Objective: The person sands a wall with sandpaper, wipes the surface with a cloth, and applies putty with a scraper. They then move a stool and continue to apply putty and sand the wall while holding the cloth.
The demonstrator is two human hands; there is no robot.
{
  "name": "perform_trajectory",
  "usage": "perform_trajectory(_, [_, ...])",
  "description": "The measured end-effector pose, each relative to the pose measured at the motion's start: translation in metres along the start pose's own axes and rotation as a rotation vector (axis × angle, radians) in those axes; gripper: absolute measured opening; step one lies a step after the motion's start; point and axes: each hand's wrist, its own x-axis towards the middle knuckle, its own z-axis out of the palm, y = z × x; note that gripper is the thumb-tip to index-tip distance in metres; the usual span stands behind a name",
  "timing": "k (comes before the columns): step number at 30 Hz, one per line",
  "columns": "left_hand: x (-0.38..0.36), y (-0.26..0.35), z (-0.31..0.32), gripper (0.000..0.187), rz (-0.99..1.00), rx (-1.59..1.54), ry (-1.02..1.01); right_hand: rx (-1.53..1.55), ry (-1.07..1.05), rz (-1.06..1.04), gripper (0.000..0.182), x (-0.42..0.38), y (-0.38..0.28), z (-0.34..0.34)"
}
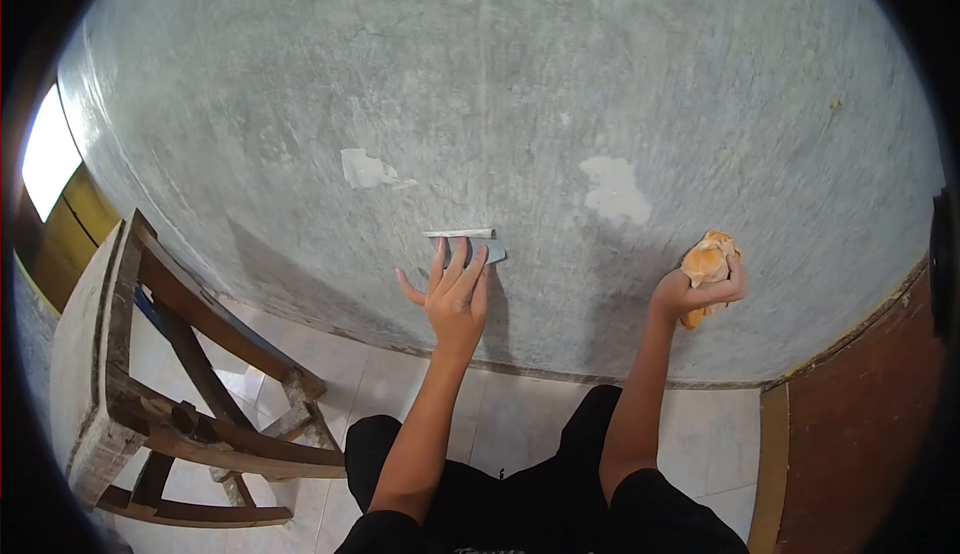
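My left hand [458,289] presses a flat putty scraper [490,251] against the grey wall [480,134], fingers stretched over its blade and the thumb out to the left. A pale strip runs along the scraper's upper edge; much of the blade is hidden under the fingers. On the right, my right hand [690,295] is wrapped around a crumpled orange bundle with whitish smears [708,259], held in front of the wall. Two white filler patches mark the wall above the hands: a left patch [364,168] and a larger right patch [614,191].
At the left stands a worn wooden chair [170,434], close to the wall. Pale floor tiles [520,414] run along the wall's foot. A brown wooden panel [850,444] borders the right side, and a bright opening [48,154] shows at far left.
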Motion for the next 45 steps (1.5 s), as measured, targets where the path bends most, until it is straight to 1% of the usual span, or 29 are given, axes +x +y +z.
perform_trajectory(3, [0.008, 0.0, -0.019, 0.025, -0.013, -0.106, -0.068, -0.05, -0.026, -0.032, 0.033, 0.005, -0.001, 0.002])
perform_trajectory(5, [0.013, 0.006, -0.033, 0.023, -0.102, -0.265, -0.135, -0.1, -0.024, -0.015, 0.032, 0.007, -0.003, 0.009])
perform_trajectory(8, [0.021, 0.005, -0.053, 0.022, -0.101, -0.344, -0.149, -0.046, -0.036, -0.156, 0.034, 0.015, -0.033, 0.031])
perform_trajectory(9, [0.023, 0.002, -0.057, 0.021, -0.101, -0.345, -0.173, -0.061, -0.028, -0.156, 0.034, 0.015, -0.049, 0.034])
perform_trajectory(11, [0.027, -0.006, -0.062, 0.021, -0.104, -0.355, -0.173, 0.066, -0.14, -0.348, 0.034, 0.012, -0.087, 0.044])
perform_trajectory(13, [0.028, -0.012, -0.068, 0.021, -0.13, -0.367, -0.177, 0.134, -0.236, -0.354, 0.032, -0.001, -0.107, 0.051])
perform_trajectory(14, [0.03, -0.018, -0.071, 0.021, -0.148, -0.361, -0.163, 0.189, -0.467, -0.353, 0.031, -0.004, -0.116, 0.053])
perform_trajectory(16, [0.031, -0.028, -0.072, 0.021, -0.173, -0.363, -0.151, 0.251, -0.631, -0.484, 0.029, -0.021, -0.142, 0.056])
perform_trajectory(17, [0.032, -0.035, -0.071, 0.022, -0.211, -0.383, -0.075, 0.259, -0.556, -0.616, 0.028, -0.036, -0.16, 0.06])
perform_trajectory(19, [0.035, -0.048, -0.07, 0.023, -0.278, -0.41, 0.05, 0.438, -0.689, -0.873, 0.03, -0.027, -0.196, 0.067])
perform_trajectory(20, [0.037, -0.053, -0.071, 0.023, -0.283, -0.408, 0.055, 0.444, -0.69, -0.877, 0.03, -0.026, -0.206, 0.069])
perform_trajectory(22, [0.043, -0.064, -0.076, 0.023, -0.357, -0.43, 0.181, 0.517, -0.772, -1.074, 0.033, -0.027, -0.229, 0.076])
perform_trajectory(23, [0.044, -0.068, -0.079, 0.022, -0.361, -0.402, 0.199, 0.618, -0.853, -1.114, 0.031, -0.029, -0.232, 0.081])
perform_trajectory(24, [0.043, -0.074, -0.082, 0.022, -0.371, -0.381, 0.223, 0.65, -0.843, -1.126, 0.031, -0.032, -0.233, 0.084])
perform_trajectory(26, [0.042, -0.084, -0.085, 0.022, -0.325, -0.287, 0.192, 0.773, -0.959, -1.144, 0.031, -0.033, -0.228, 0.09])
perform_trajectory(27, [0.043, -0.085, -0.088, 0.021, -0.277, -0.21, 0.165, 0.798, -0.949, -1.152, 0.031, -0.028, -0.227, 0.092])
perform_trajectory(28, [0.044, -0.088, -0.089, 0.021, -0.286, -0.192, 0.181, 0.771, -1.064, -1.134, 0.031, -0.02, -0.227, 0.095])
perform_trajectory(29, [0.043, -0.092, -0.088, 0.021, -0.223, -0.25, 0.164, 0.739, -1.183, -1.115, 0.031, -0.012, -0.226, 0.098])
perform_trajectory(31, [0.046, -0.09, -0.089, 0.023, -0.137, -0.307, 0.129, 0.788, -1.081, -1.0, 0.029, 0.021, -0.24, 0.104])
perform_trajectory(33, [0.044, -0.09, -0.081, 0.024, -0.105, -0.323, 0.115, 0.704, -0.992, -0.962, 0.035, 0.048, -0.25, 0.121])
perform_trajectory(34, [0.046, -0.091, -0.077, 0.024, -0.061, -0.349, 0.09, 0.719, -0.985, -0.966, 0.035, 0.064, -0.259, 0.133])
perform_trajectory(36, [0.048, -0.089, -0.073, 0.026, -0.031, -0.311, 0.075, 0.625, -0.784, -1.016, 0.025, 0.096, -0.281, 0.155])
perform_trajectory(38, [0.05, -0.091, -0.065, 0.027, 0.03, -0.384, 0.091, 0.619, -0.657, -1.089, 0.022, 0.126, -0.309, 0.171])
perform_trajectory(39, [0.051, -0.095, -0.064, 0.035, 0.07, -0.407, 0.058, 0.63, -0.664, -1.078, 0.022, 0.136, -0.321, 0.17])
perform_trajectory(41, [0.054, -0.098, -0.054, 0.041, 0.031, -0.408, -0.002, 0.705, -0.834, -1.074, 0.029, 0.151, -0.339, 0.17])
perform_trajectory(42, [0.057, -0.101, -0.051, 0.051, 0.01, -0.416, -0.049, 0.714, -0.836, -1.071, 0.029, 0.151, -0.344, 0.172])
perform_trajectory(43, [0.057, -0.103, -0.049, 0.051, 0.006, -0.413, -0.05, 0.777, -0.767, -1.058, 0.026, 0.151, -0.346, 0.171])
perform_trajectory(44, [0.055, -0.104, -0.047, 0.064, 0.065, -0.348, -0.089, 0.844, -0.696, -1.047, 0.024, 0.15, -0.347, 0.171])
perform_trajectory(45, [0.059, -0.103, -0.047, 0.079, 0.126, -0.28, -0.123, 0.877, -0.695, -1.024, 0.025, 0.149, -0.349, 0.171])
